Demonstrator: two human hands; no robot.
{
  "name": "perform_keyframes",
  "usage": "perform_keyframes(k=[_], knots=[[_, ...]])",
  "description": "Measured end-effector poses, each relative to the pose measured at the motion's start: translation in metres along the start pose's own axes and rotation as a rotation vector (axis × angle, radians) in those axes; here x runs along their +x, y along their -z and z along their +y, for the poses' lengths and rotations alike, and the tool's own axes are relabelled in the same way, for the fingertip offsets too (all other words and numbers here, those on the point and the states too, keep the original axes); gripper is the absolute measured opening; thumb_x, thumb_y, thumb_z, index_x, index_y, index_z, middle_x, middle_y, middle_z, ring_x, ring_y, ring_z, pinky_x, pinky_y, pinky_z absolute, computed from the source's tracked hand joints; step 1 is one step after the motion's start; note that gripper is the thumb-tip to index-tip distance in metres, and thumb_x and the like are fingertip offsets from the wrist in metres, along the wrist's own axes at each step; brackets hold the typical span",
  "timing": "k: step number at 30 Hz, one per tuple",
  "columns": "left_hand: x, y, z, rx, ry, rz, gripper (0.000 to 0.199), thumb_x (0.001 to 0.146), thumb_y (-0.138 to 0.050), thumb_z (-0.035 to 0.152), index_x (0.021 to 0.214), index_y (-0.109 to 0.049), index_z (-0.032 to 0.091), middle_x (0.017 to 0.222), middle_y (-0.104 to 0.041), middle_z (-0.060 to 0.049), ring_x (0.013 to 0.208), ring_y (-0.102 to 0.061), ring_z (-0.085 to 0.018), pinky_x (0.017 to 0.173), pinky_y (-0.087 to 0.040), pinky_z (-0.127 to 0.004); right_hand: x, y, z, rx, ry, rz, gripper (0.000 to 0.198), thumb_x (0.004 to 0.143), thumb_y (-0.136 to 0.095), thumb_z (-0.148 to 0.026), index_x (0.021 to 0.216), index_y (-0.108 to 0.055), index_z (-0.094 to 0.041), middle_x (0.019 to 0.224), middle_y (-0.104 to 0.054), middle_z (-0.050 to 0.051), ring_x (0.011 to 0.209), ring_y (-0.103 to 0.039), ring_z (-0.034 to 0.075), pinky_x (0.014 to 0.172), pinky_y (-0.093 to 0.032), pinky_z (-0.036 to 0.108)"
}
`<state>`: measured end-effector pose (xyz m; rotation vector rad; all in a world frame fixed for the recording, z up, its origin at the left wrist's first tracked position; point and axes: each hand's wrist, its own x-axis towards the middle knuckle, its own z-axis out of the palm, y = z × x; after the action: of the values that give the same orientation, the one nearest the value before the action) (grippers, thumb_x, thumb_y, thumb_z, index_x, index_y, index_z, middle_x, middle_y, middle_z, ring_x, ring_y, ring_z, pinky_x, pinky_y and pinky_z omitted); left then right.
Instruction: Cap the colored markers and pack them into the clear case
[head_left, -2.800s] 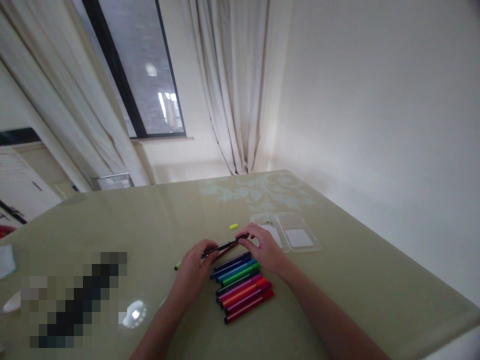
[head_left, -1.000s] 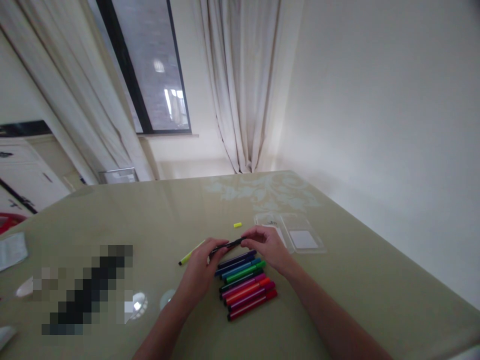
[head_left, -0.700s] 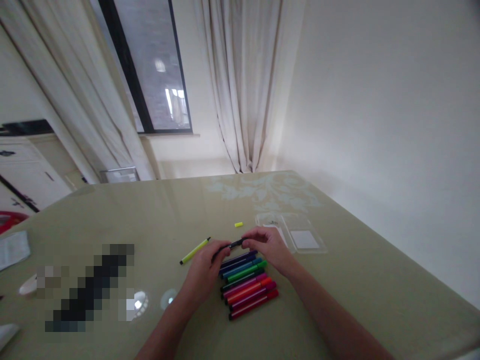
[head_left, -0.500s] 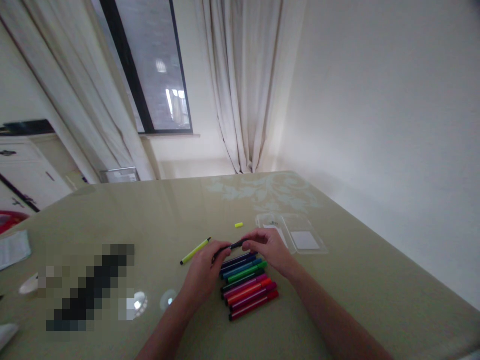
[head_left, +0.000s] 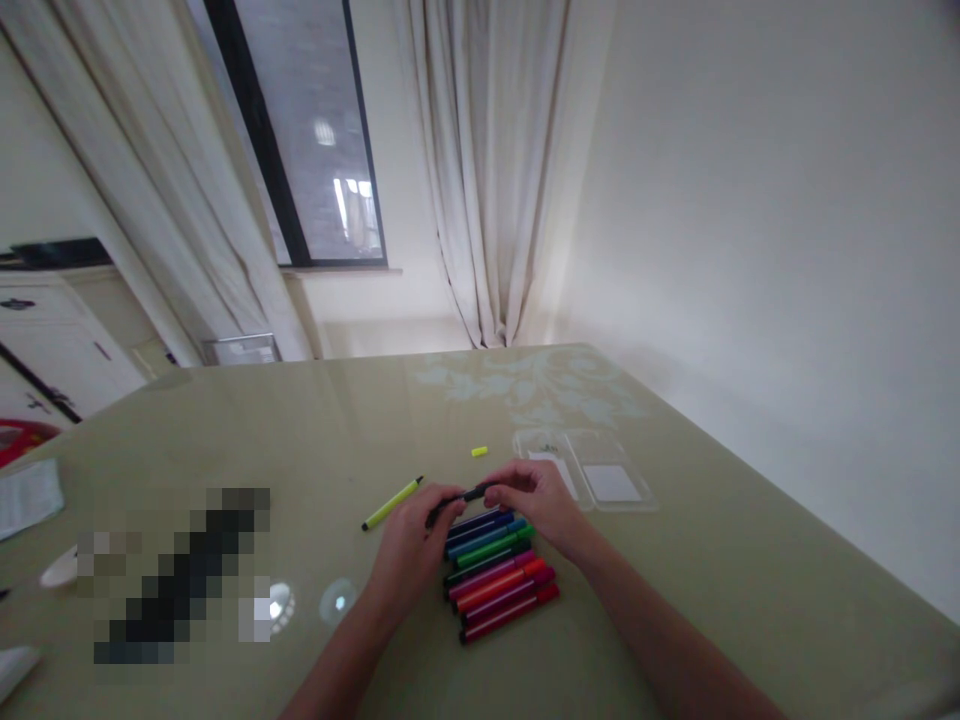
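A black marker (head_left: 475, 493) is held between my two hands above the far end of a row of markers. My left hand (head_left: 421, 525) grips its left end, and my right hand (head_left: 531, 492) pinches its right end. Below them lie several capped markers side by side, among them a green marker (head_left: 491, 549), an orange marker (head_left: 501, 586) and a red marker (head_left: 510, 615). Left of my left hand rests an uncapped yellow marker (head_left: 391, 504), its dark tip pointing up and right. Its small yellow cap (head_left: 479, 452) lies apart, beyond my hands.
An opened clear plastic case (head_left: 613, 482) with white inserts lies beyond my right hand, partly hidden by it. On the left are a blurred-out dark object (head_left: 184, 575), a pale paper packet (head_left: 28, 497) and a white object (head_left: 60, 570). A wall borders the table's right side.
Almost nothing differs. Both hands keep hold of the black marker, and the whole view has shifted very slightly.
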<state>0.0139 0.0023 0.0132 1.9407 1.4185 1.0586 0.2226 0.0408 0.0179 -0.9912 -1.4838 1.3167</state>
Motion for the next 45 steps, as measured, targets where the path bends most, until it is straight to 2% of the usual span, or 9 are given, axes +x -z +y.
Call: perform_keyframes(k=[3,10,15,18,22,26,31,34,45], knots=[[0.001,-0.002,-0.003,0.056,-0.017,-0.001,0.03,0.099,-0.05,0.044,0.102,-0.072,0.023,0.096,-0.075,-0.006,0.086,-0.068,-0.024,0.077,-0.05,-0.034,0.003,0.002,0.004,-0.114,0.038,0.002,0.025,0.076,-0.082,-0.041,0.089,-0.079,-0.019,0.076,-0.078,0.004,0.07,-0.071,0.02,0.068,-0.055,0.032],[0.003,-0.013,-0.011,0.271,-0.045,0.039,0.022,0.098,-0.056,0.035,0.093,-0.073,0.023,0.095,-0.071,-0.005,0.092,-0.066,-0.024,0.083,-0.047,-0.036,0.013,0.005,0.011,-0.708,0.317,0.188,0.021,0.098,-0.06,-0.033,0.1,-0.077,-0.022,0.1,-0.077,0.007,0.095,-0.069,0.023,0.09,-0.049,0.035],[0.004,-0.022,-0.013,0.297,-0.085,0.012,0.018,0.097,-0.06,0.034,0.096,-0.075,0.023,0.099,-0.071,-0.005,0.097,-0.064,-0.024,0.089,-0.047,-0.037,0.044,-0.005,0.009,-1.125,0.217,0.144,0.026,0.103,-0.05,-0.024,0.11,-0.074,-0.021,0.111,-0.075,0.009,0.106,-0.064,0.022,0.095,-0.043,0.032],[0.006,-0.012,-0.019,0.352,-0.059,0.047,0.024,0.1,-0.053,0.032,0.099,-0.074,0.022,0.103,-0.071,-0.007,0.1,-0.064,-0.025,0.091,-0.047,-0.038,0.066,-0.011,0.006,-1.276,0.14,0.088,0.021,0.099,-0.056,-0.022,0.102,-0.076,-0.02,0.113,-0.074,0.01,0.11,-0.062,0.024,0.094,-0.041,0.033],[0.005,0.014,-0.033,0.612,0.111,0.217,0.026,0.098,-0.049,0.026,0.11,-0.072,0.018,0.114,-0.069,-0.014,0.106,-0.06,-0.031,0.092,-0.045,-0.045,0.075,-0.011,0.005,-1.281,0.117,0.069,0.011,0.091,-0.068,-0.02,0.085,-0.076,-0.019,0.102,-0.076,0.01,0.105,-0.064,0.026,0.092,-0.04,0.034],[0.004,0.028,-0.043,0.734,0.242,0.182,0.019,0.094,-0.055,0.03,0.101,-0.07,0.02,0.113,-0.068,-0.015,0.11,-0.057,-0.035,0.088,-0.045,-0.047,0.048,-0.003,0.005,-1.216,0.13,0.131,0.01,0.095,-0.066,-0.024,0.1,-0.074,-0.021,0.103,-0.077,0.008,0.101,-0.066,0.024,0.09,-0.042,0.033],[0.011,0.016,-0.034,0.333,0.122,0.107,0.021,0.1,-0.045,0.034,0.1,-0.062,0.022,0.1,-0.073,-0.009,0.093,-0.067,-0.027,0.083,-0.049,-0.039,0.006,0.004,0.011,-0.716,0.291,0.224,0.011,0.097,-0.063,-0.03,0.101,-0.071,-0.022,0.102,-0.075,0.005,0.098,-0.067,0.022,0.089,-0.047,0.033],[0.011,0.005,-0.024,0.076,0.045,0.034,0.02,0.1,-0.045,0.039,0.101,-0.059,0.024,0.097,-0.073,-0.006,0.088,-0.069,-0.024,0.079,-0.051,-0.034,0.001,0.003,0.009,-0.585,0.347,0.212,0.012,0.097,-0.063,-0.03,0.101,-0.071,-0.022,0.101,-0.074,0.005,0.098,-0.067,0.022,0.089,-0.048,0.034],[0.004,0.004,-0.026,0.014,0.048,0.011,0.022,0.099,-0.049,0.043,0.102,-0.06,0.025,0.099,-0.072,-0.004,0.092,-0.068,-0.023,0.081,-0.052,-0.035,0.0,-0.005,-0.002,-0.454,0.358,0.119,0.011,0.095,-0.067,-0.028,0.097,-0.076,-0.022,0.097,-0.075,0.004,0.093,-0.068,0.02,0.087,-0.05,0.032]])
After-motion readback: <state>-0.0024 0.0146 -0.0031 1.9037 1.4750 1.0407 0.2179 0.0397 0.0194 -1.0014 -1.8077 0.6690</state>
